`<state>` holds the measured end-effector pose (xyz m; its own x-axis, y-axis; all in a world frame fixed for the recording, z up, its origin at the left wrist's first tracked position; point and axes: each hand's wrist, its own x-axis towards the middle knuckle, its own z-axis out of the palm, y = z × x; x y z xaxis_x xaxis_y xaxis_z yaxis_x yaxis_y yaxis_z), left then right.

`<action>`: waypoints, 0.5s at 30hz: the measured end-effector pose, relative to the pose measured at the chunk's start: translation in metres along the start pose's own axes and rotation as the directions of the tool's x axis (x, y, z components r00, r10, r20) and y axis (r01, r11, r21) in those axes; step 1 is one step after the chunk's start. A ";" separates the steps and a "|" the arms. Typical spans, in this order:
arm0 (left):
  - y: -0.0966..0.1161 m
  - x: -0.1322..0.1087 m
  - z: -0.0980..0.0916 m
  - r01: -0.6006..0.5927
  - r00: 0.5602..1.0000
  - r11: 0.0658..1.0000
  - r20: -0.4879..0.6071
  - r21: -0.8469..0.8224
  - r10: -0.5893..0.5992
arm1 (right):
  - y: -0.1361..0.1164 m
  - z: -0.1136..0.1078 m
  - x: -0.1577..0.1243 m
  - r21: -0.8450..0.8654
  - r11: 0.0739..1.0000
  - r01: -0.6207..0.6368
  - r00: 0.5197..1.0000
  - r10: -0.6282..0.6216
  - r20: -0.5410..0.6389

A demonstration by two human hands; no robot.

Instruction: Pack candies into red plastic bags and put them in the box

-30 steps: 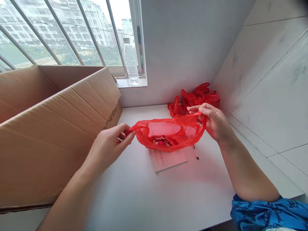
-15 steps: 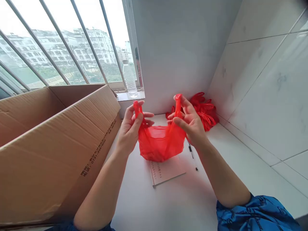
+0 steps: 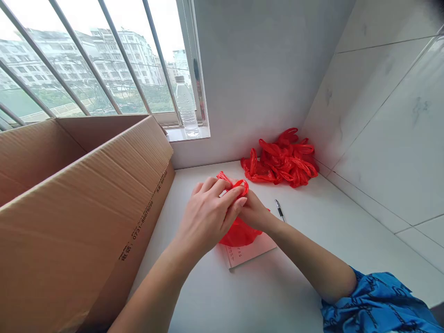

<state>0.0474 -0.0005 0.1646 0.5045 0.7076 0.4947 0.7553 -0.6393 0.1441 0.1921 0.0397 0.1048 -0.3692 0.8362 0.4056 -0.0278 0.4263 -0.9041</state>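
My left hand (image 3: 210, 210) is closed on the handles of a red plastic bag (image 3: 239, 235), with a loop of the bag showing between its fingers. Close against it, my right hand (image 3: 255, 210) also grips the bag's top, its fingers largely hidden behind my left hand. The bag's body hangs below both hands, over a notebook (image 3: 248, 254) with a pale cover and dark printed characters. A pen (image 3: 279, 209) lies just right of the bag, its lower end hidden behind my right forearm.
A big open cardboard box (image 3: 86, 208) fills the left side. A heap of red plastic bags (image 3: 282, 159) lies at the back right of the white tabletop (image 3: 208, 300), against the wall. On the sill of the barred window stands a clear water bottle (image 3: 187, 108).
My hands, which held the two handles apart, have come together and lower, with the handles now crossed or bunched between them. The view has shifted slightly.
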 end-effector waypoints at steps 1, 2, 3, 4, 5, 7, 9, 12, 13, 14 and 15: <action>0.000 0.000 0.001 -0.031 0.999 0.999 -0.034 0.019 0.031 | 0.002 0.000 0.000 0.062 0.998 -0.008 1.000 0.008 -0.010; -0.002 0.001 0.003 -0.068 0.996 0.998 -0.066 0.003 0.068 | 0.003 -0.002 0.001 0.128 0.992 -0.016 1.000 0.019 -0.022; -0.006 0.001 0.005 -0.104 0.990 0.994 -0.103 -0.043 0.099 | 0.003 -0.003 0.001 0.188 0.982 -0.027 0.998 0.036 -0.043; -0.011 0.002 0.008 -0.130 0.981 0.985 -0.156 -0.113 0.111 | 0.003 -0.006 0.001 0.230 0.972 -0.043 0.995 0.062 -0.073; -0.016 0.004 0.011 -0.138 0.970 0.971 -0.223 -0.196 0.093 | 0.002 -0.008 0.002 0.260 0.963 -0.064 0.990 0.094 -0.106; -0.027 0.007 0.020 -0.092 0.943 0.916 -0.328 -0.391 -0.046 | 0.000 -0.013 0.002 0.307 0.947 -0.098 0.970 0.160 -0.183; -0.035 0.008 0.030 0.029 0.937 0.807 -0.265 -0.590 -0.227 | -0.003 -0.018 0.003 0.353 0.931 -0.093 0.949 0.191 -0.252; -0.035 0.008 0.045 0.295 0.941 0.577 0.128 -0.762 -0.313 | -0.007 -0.022 0.004 0.420 0.904 -0.080 0.936 0.214 -0.281; -0.034 0.008 0.049 0.361 0.926 0.506 0.239 -0.784 -0.291 | -0.008 -0.023 0.004 0.433 0.897 -0.091 0.935 0.227 -0.273; -0.032 0.007 0.051 0.403 0.913 0.439 0.317 -0.803 -0.258 | -0.009 -0.025 0.004 0.439 0.892 -0.105 0.935 0.239 -0.263; -0.031 0.007 0.053 0.426 0.903 0.373 0.365 -0.824 -0.226 | -0.009 -0.027 0.005 0.439 0.891 -0.118 0.935 0.248 -0.253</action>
<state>0.0497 0.0407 0.1180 0.4378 0.8933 0.1015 0.1520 -0.1848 0.9709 0.2153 0.0490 0.1183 -0.1168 0.9751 0.1886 -0.3887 0.1298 -0.9122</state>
